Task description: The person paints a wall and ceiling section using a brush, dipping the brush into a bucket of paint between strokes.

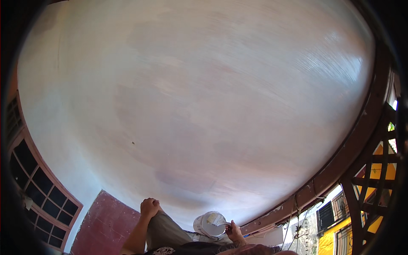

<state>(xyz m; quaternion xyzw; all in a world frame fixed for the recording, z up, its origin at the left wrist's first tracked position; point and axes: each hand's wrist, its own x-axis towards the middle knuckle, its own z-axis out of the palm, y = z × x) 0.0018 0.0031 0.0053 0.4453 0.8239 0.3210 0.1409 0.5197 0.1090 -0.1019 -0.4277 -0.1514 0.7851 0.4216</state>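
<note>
My right hand (235,232) grips the handle of a wide paint brush (216,220), whose pale, paint-covered head is over the mouth of a white plastic bucket (199,224). The bucket holds something white; its depth cannot be told. To the left, my left hand (149,206) is curled at my raised knee, in olive trousers (165,231); no object shows in it. A large wall (191,111) with uneven whitish paint and brush streaks fills most of the view, with a wet-looking shine at the upper right.
A wooden-framed window (51,194) with dark panes is at the left. Beside it lies a speckled dark red surface (105,223). A brown beam (331,172) curves along the right, with ropes (297,229) tied at it and a wooden lattice (374,181) beyond. Yellow building parts show outside.
</note>
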